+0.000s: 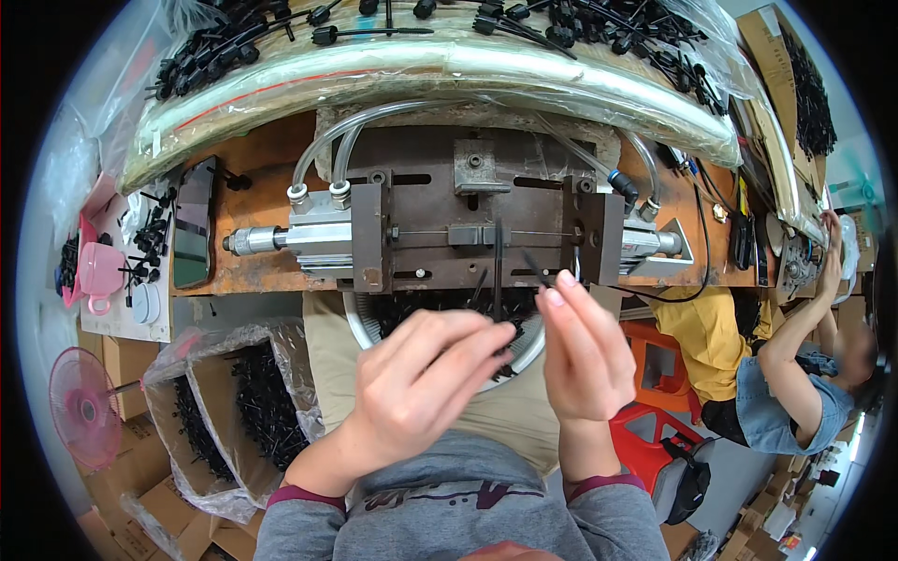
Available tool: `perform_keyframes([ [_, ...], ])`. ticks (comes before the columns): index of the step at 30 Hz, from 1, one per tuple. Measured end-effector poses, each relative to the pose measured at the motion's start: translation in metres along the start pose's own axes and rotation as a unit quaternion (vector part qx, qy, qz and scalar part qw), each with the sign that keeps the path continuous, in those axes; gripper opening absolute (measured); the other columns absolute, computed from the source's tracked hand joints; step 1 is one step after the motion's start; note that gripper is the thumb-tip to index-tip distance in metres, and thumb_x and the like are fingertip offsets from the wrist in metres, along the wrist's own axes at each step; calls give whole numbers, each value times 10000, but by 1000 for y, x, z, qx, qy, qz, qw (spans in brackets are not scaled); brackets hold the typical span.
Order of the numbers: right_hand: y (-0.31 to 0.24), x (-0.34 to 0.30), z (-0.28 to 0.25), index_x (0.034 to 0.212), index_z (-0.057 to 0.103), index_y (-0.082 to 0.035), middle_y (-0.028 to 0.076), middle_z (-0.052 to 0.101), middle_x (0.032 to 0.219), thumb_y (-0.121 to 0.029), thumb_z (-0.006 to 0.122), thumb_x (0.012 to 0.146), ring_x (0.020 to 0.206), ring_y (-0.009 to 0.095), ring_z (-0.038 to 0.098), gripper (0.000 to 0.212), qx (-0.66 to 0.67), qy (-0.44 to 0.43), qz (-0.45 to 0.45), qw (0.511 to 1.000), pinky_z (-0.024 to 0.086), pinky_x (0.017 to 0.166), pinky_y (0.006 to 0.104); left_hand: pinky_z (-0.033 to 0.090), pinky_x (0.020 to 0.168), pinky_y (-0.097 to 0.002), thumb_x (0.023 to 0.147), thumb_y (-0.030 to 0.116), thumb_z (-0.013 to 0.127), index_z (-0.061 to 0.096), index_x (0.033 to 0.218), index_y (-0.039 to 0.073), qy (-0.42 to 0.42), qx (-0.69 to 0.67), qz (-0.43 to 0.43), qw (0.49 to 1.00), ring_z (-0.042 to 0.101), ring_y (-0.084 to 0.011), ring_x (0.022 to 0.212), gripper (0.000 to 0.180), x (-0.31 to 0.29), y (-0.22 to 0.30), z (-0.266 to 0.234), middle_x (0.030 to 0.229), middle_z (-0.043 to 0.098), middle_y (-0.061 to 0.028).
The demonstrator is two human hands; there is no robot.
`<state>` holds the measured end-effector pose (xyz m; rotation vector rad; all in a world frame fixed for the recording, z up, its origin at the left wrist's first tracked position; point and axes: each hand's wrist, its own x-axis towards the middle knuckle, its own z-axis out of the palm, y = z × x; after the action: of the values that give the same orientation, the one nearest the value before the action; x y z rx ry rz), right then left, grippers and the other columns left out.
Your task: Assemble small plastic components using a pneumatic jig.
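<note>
My left hand (412, 383) has its fingers closed on a slim black rod-shaped part (498, 271). That part points away from me, its far end over the middle of a dark metal fixture (421, 201). Beside it, my right hand (589, 351) pinches another thin black rod (533, 266) between thumb and fingertips. Both hands are above a round pale-rimmed basin (358, 323) in my lap with several black parts in it. A small metal block (470, 235) sits at the fixture's centre, crossed by a thin rod. The fingers partly hide both held parts.
Air cylinders (320, 234) with clear hoses flank the fixture. Black parts lie on a plastic-covered ledge (430, 70) behind it. A phone (195, 222) rests on the left. Lined boxes (224, 411) of black parts stand lower left. Another person (795, 374) works at right, near red stools (645, 425).
</note>
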<state>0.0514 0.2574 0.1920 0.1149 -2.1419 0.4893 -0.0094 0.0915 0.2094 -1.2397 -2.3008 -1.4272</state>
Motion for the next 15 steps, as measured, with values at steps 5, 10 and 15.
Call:
perform_keyframes([
  [5, 1, -1, -2, 940, 697, 29, 182, 713, 981, 120, 771, 725, 796, 236, 709, 245, 49, 47, 71, 995, 584, 681, 290, 533, 689, -308, 680, 72, 787, 708, 940, 17, -17, 162, 40, 986, 662, -221, 792, 277, 4, -19, 15, 1205, 669, -117],
  [10, -1, -3, -6, 946, 682, 39, 183, 711, 947, 137, 760, 726, 826, 235, 711, 253, 110, 48, 172, 978, 601, 702, 294, 514, 639, -282, 696, 93, 781, 705, 930, 30, -50, 192, 21, 980, 662, -178, 697, 253, 12, -21, 15, 1208, 676, -104],
  [15, -3, -5, -9, 993, 646, 66, 226, 675, 1005, 154, 684, 801, 849, 259, 713, 215, 231, 50, 231, 944, 616, 718, 322, 496, 600, -268, 700, 115, 788, 706, 943, 37, -59, 200, 10, 978, 652, -170, 671, 268, 14, -20, 14, 1207, 680, -88],
])
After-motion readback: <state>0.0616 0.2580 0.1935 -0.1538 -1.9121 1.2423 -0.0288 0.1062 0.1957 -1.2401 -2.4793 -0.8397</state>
